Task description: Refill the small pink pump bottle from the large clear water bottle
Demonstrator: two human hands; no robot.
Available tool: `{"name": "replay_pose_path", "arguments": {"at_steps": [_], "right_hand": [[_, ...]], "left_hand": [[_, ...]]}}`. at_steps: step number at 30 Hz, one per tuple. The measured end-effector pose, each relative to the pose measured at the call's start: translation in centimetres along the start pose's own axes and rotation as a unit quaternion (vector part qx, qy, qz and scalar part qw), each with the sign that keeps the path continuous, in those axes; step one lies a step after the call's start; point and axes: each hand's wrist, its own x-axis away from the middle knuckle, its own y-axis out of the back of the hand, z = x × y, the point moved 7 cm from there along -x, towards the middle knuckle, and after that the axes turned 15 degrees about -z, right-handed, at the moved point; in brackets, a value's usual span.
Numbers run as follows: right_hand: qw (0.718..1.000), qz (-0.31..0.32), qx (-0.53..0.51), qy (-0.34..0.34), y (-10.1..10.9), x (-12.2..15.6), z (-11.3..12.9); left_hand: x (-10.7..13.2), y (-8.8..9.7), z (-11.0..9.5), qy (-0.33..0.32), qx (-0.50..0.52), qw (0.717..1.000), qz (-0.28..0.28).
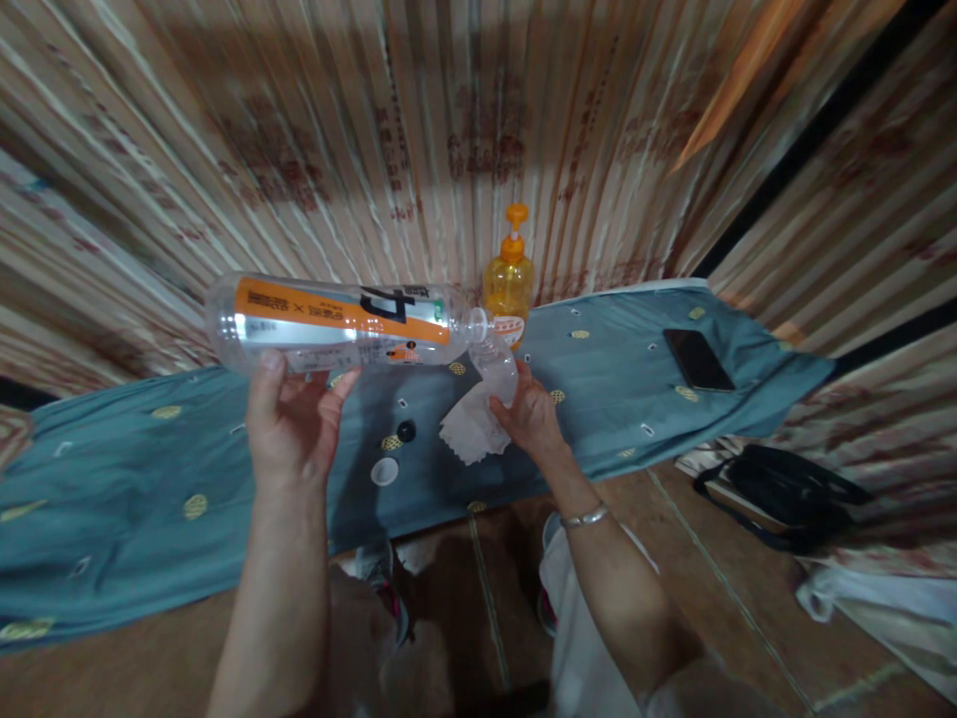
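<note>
My left hand point(299, 419) is closed around a large clear plastic bottle point(344, 324) with an orange and silver label. The bottle lies almost level in the air, its uncapped mouth pointing right. At that mouth is the neck of a small clear plastic bottle point(494, 367), tilted in my right hand point(529, 411). Whether the two rims touch I cannot tell. Below the small bottle, by my right fingers, is a crumpled white tissue point(473, 424); whether my fingers hold it too is unclear. A black cap point(406, 431) and a white cap point(384, 472) lie on the cloth.
An orange pump bottle point(508, 284) with yellow liquid stands behind the small bottle. A dark phone point(699, 359) lies to the right on the green patterned cloth point(598, 369). Pleated curtains point(419, 130) hang behind. A black bag point(793, 489) sits at lower right.
</note>
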Motion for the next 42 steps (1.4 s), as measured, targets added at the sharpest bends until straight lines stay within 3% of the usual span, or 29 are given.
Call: {"name": "replay_pose_path", "arguments": {"at_steps": [4, 11, 19, 33, 42], "right_hand": [[1.000, 0.003, -0.001, -0.004, -0.09, 0.05, -0.14], [1.000, -0.005, -0.010, 0.003, -0.15, 0.07, -0.27], [1.000, -0.013, 0.001, 0.011, -0.11, 0.05, -0.07], [1.000, -0.006, 0.000, 0.011, -0.27, 0.06, -0.20], [1.000, -0.001, 0.010, 0.013, -0.10, 0.09, -0.01]], "left_hand": [[-0.25, -0.07, 0.02, -0.003, 0.011, 1.000, 0.016], [0.01, -0.04, 0.03, 0.021, 0.010, 0.999, -0.023], [-0.39, 0.13, 0.17, 0.002, 0.013, 1.000, 0.008], [-0.02, -0.02, 0.00, 0.019, 0.006, 1.000, -0.020], [-0.42, 0.09, 0.00, -0.011, -0.010, 0.999, 0.040]]}}
